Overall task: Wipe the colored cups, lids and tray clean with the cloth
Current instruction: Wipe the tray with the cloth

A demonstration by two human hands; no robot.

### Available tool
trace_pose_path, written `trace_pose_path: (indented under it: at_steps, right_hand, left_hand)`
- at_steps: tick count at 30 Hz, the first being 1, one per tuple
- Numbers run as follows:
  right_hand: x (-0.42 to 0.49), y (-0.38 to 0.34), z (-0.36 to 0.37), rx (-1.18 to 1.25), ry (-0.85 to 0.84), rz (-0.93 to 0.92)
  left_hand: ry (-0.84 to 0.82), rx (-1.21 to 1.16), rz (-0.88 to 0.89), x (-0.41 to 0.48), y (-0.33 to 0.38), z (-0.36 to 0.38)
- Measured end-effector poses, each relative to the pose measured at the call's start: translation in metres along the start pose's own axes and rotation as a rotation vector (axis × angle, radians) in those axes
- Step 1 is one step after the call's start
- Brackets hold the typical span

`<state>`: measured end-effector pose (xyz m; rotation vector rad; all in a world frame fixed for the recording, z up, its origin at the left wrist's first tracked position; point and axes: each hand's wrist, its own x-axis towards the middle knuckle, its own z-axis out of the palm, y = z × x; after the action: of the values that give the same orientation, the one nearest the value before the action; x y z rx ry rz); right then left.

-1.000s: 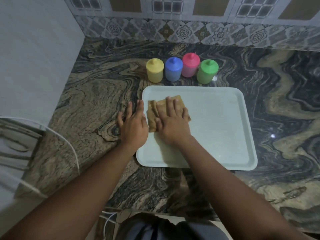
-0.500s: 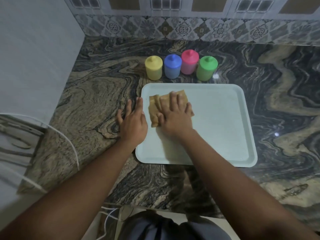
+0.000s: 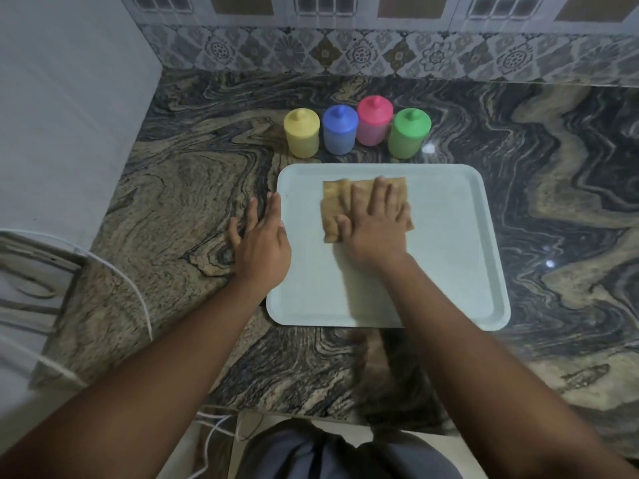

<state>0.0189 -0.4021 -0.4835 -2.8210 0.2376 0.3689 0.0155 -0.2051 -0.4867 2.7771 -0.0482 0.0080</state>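
A pale blue-green tray [image 3: 460, 257] lies flat on the marble counter. My right hand [image 3: 377, 226] presses a folded tan cloth [image 3: 337, 202] onto the tray's upper middle with straight fingers. My left hand [image 3: 262, 243] lies flat on the counter against the tray's left rim, fingers spread. Behind the tray stand several lidded cups in a row: yellow [image 3: 302, 133], blue [image 3: 340, 129], pink [image 3: 374, 119] and green [image 3: 409, 133].
A grey wall [image 3: 69, 115] bounds the counter on the left and a patterned tile backsplash [image 3: 380, 53] at the back. A white cable [image 3: 138, 299] hangs over the counter's left front corner. Bare marble [image 3: 570, 202] stretches to the tray's right.
My right hand has slid the cloth rightward from the tray's left part toward its middle. My left hand has stayed at the tray's left rim.
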Motion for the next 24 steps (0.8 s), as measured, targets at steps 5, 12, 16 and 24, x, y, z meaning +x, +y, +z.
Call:
trace_pose_path:
  at_steps: [5, 12, 16, 24]
  right_hand:
    - [-0.076, -0.020, 0.028, -0.026, -0.105, -0.332]
    - [-0.058, 0.114, -0.019, -0.026, 0.016, 0.077]
    - [0.002, 0.060, -0.021, 0.009, 0.007, 0.163]
    - [-0.100, 0.012, 0.020, -0.041, -0.118, -0.348]
  left_hand:
    - [0.005, -0.006, -0.012, 0.001, 0.001, -0.002]
    - [-0.010, 0.038, 0.033, 0.001, -0.005, 0.004]
    - [-0.011, 0.018, 0.014, 0.001, -0.003, 0.002]
    - [0.023, -0.027, 0.008, 0.000, 0.002, -0.002]
